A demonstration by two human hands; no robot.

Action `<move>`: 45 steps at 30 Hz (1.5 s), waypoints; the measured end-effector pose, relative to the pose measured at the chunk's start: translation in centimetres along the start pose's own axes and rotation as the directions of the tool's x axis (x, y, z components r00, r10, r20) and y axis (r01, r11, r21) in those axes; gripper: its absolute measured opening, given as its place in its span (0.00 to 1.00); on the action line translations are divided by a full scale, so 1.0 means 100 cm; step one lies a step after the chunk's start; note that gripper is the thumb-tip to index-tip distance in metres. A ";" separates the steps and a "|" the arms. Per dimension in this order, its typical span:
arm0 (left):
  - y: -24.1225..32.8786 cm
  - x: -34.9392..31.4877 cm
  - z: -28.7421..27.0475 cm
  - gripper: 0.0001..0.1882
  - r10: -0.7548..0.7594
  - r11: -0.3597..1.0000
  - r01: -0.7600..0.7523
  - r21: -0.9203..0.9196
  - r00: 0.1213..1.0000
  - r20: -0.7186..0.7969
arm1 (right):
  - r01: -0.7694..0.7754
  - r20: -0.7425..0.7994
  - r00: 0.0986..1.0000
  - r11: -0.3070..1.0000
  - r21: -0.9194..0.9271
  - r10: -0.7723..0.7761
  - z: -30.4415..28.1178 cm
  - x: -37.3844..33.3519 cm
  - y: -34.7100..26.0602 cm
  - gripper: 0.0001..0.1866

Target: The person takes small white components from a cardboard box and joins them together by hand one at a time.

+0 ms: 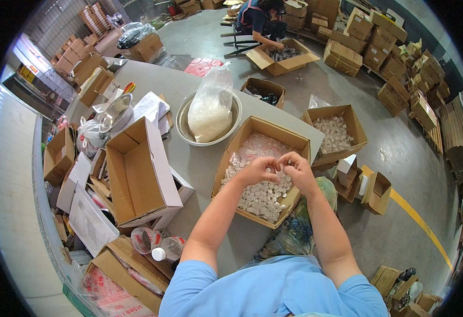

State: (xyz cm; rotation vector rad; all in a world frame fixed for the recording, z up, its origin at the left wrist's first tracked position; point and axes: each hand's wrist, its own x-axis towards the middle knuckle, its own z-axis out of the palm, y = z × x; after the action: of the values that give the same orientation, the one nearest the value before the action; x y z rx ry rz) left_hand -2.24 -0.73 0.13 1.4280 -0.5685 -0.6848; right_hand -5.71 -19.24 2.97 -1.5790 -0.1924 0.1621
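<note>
**Two hands close together over a box of white discs**

Left hand (259,171) and right hand (299,171) meet above the middle of the box (281,130). On each, the fingers are bent in and narrow, thumb near finger. Something small may be between them, but I can't tell.

Think of the box as a clock, with 12 straight ahead. White discs (263,203) lie in a big pile toward 6 o'clock and up toward 9. Clear bags (263,143) with thin red lines lie at 12.

What could go wrong? Small, flat discs could slip if the fingers pinch badly, but most would just drop back on the pile. The box sits near the edge of the table (200,168), so a bump from an arm at 4 o'clock could tip it and send discs onto the floor (369,232). Clear bags could stick together too (thin plastic likes to do that), so two might come up at once.

At 10 o'clock, a bowl (181,124) holds a sack (210,122) of white stuff, out of the way.
</note>
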 end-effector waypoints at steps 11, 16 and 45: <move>0.001 0.002 -0.001 0.10 -0.054 0.995 0.034 -0.096 0.975 -0.214 | -0.144 0.033 0.988 0.976 -0.163 0.151 0.006 0.000 -0.008 0.09; -0.001 0.001 -0.006 0.10 -0.086 0.996 0.079 -0.048 0.985 -0.150 | -0.363 0.052 0.931 0.932 0.020 0.361 -0.003 0.000 -0.003 0.10; -0.018 0.010 0.007 0.06 0.475 0.488 0.091 0.868 0.806 -0.352 | -0.053 -0.475 0.812 0.853 0.520 0.340 -0.115 0.035 -0.009 0.06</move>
State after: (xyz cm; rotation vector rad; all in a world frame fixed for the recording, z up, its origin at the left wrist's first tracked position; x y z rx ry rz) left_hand -2.21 -1.94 -1.62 2.3435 -0.6171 0.3595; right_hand 0.24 -29.61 4.13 -1.0731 0.4556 -0.0862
